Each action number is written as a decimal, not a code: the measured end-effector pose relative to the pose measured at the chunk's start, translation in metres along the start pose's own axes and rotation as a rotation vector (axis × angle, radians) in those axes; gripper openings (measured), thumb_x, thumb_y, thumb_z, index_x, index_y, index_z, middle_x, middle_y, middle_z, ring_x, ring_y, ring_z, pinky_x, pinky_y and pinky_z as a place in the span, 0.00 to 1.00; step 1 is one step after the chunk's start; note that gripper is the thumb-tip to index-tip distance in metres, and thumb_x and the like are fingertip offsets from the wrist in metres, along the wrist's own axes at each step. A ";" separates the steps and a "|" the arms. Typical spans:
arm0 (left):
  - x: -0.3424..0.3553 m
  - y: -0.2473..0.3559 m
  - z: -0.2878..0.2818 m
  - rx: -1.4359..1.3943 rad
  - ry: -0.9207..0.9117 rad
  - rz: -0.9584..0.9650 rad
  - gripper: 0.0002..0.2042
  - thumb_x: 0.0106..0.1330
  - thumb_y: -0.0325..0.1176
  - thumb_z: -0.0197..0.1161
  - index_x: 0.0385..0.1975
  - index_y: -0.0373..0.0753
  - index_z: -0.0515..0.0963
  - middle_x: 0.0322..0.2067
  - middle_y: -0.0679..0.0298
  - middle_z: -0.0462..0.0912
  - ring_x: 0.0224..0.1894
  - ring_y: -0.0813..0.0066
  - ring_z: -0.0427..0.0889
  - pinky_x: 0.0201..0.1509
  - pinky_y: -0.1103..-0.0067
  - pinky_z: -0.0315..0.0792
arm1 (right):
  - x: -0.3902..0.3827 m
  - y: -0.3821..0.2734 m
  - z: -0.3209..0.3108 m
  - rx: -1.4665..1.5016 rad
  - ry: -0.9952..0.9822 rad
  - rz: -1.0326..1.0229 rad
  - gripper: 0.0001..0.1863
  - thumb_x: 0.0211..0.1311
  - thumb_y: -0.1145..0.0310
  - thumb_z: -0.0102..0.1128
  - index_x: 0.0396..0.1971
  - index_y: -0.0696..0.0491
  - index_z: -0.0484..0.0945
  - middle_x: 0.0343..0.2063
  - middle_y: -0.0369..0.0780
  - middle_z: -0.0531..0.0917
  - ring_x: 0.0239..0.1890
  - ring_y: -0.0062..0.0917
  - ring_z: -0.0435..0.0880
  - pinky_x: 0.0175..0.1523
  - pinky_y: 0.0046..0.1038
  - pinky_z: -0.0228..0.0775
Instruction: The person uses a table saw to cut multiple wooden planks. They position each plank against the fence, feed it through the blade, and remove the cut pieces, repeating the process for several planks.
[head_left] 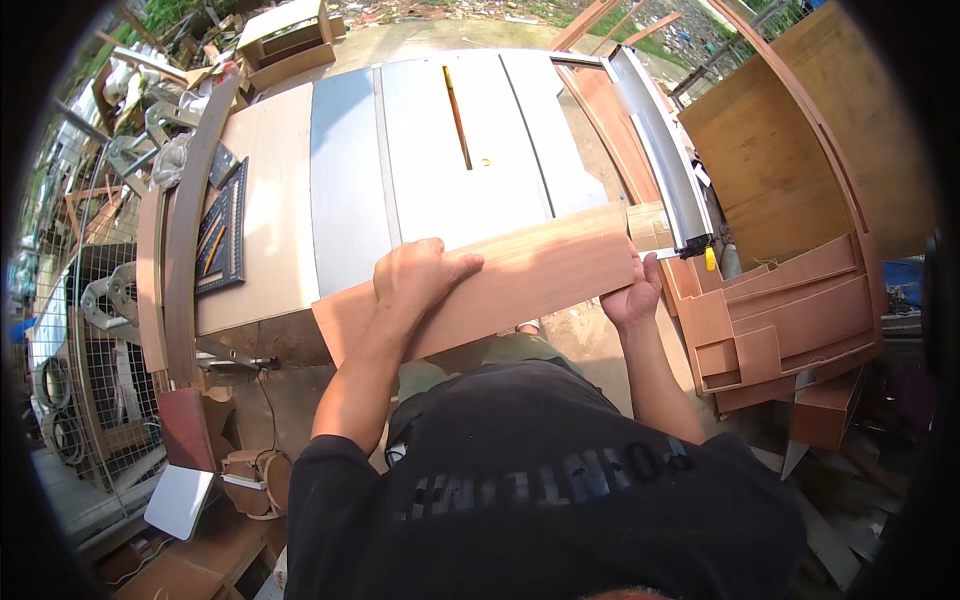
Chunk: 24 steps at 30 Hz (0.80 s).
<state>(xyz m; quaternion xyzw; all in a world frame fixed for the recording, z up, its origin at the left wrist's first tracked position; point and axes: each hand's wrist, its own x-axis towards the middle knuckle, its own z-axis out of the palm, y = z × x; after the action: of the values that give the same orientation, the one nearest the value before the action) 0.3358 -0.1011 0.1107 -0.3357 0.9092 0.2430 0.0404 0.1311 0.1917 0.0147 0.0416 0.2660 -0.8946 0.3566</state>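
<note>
A reddish wooden board (530, 262) lies at a slant across the near edge of the saw table (345, 150), overhanging toward my body. My left hand (415, 288) rests over its left part, fingers curled and thumb along the top face, gripping it. My right hand (632, 290) holds the board's right end from the side, palm up. Just beyond that hand is the metal rip fence (660, 150) with a black end and yellow lever (710, 257). The table has a long slot with an orange-yellow insert.
A dark framing square (233, 235) with a pencil lies on the left wooden extension beside long planks (185, 255). At right are plywood sheets (775, 150) and stacked offcuts (790, 340). A wire fence (110, 410) and scrap are at left; a wooden box (285, 35) stands behind.
</note>
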 end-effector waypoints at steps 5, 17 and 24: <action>0.108 0.095 0.060 -0.030 -0.116 -0.037 0.33 0.57 0.69 0.64 0.30 0.38 0.87 0.32 0.51 0.88 0.39 0.55 0.87 0.43 0.63 0.78 | 0.092 -0.069 -0.038 0.297 0.349 -0.086 0.36 0.69 0.45 0.57 0.66 0.55 0.66 0.63 0.44 0.75 0.67 0.39 0.72 0.74 0.46 0.60; 0.172 0.190 0.132 0.293 -0.142 0.336 0.57 0.36 0.67 0.77 0.72 0.54 0.64 0.73 0.43 0.56 0.75 0.43 0.52 0.72 0.37 0.44 | 0.163 -0.105 -0.078 0.177 0.429 0.070 0.27 0.77 0.52 0.47 0.66 0.54 0.66 0.65 0.44 0.74 0.67 0.40 0.72 0.73 0.50 0.63; 0.187 0.193 0.158 0.335 -0.107 0.372 0.57 0.37 0.66 0.77 0.75 0.68 0.57 0.74 0.41 0.51 0.78 0.39 0.42 0.75 0.37 0.35 | 0.184 -0.113 -0.100 0.155 0.429 0.016 0.29 0.75 0.50 0.50 0.66 0.53 0.67 0.63 0.43 0.76 0.66 0.40 0.74 0.72 0.48 0.65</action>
<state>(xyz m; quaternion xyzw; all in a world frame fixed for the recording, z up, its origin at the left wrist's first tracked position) 0.0557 -0.0112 0.0072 -0.1382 0.9794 0.1094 0.0981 -0.0917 0.1969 -0.0687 0.2600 0.2657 -0.8803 0.2947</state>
